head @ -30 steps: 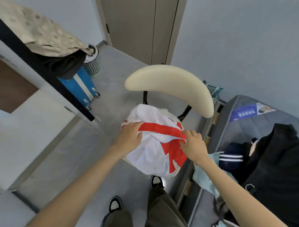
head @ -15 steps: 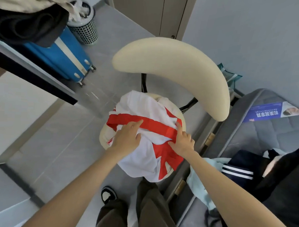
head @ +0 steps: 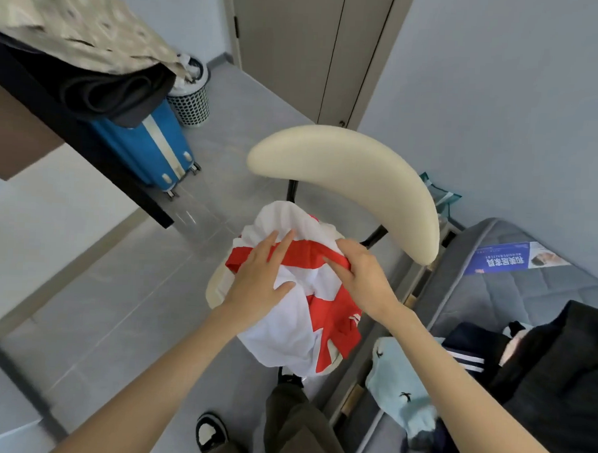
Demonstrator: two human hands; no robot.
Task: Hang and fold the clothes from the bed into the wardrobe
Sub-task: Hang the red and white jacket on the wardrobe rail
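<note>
Shirt [head: 286, 332] on chair seat [head: 214, 293] — L hand [head: 259, 276] flat, fingers [head: 283, 241] straight; R hand [head: 362, 275] fingers pinched on red band [head: 310, 253].

- Chair seat [head: 216, 287], middle: a white-and-red shirt [head: 286, 328] lies bunched on it, spilling over its near edge.
- Bed [head: 514, 294], right: a black garment [head: 565, 368], a navy top [head: 467, 343] and a pale blue top [head: 397, 384] lie heaped at its near end.
- Shelf [head: 89, 141], far left: a patterned cloth [head: 70, 24] lies over a dark bundle [head: 118, 95].
- Floor [head: 116, 304]: a suitcase [head: 147, 147] and a basket [head: 190, 101] stand far left.
</note>
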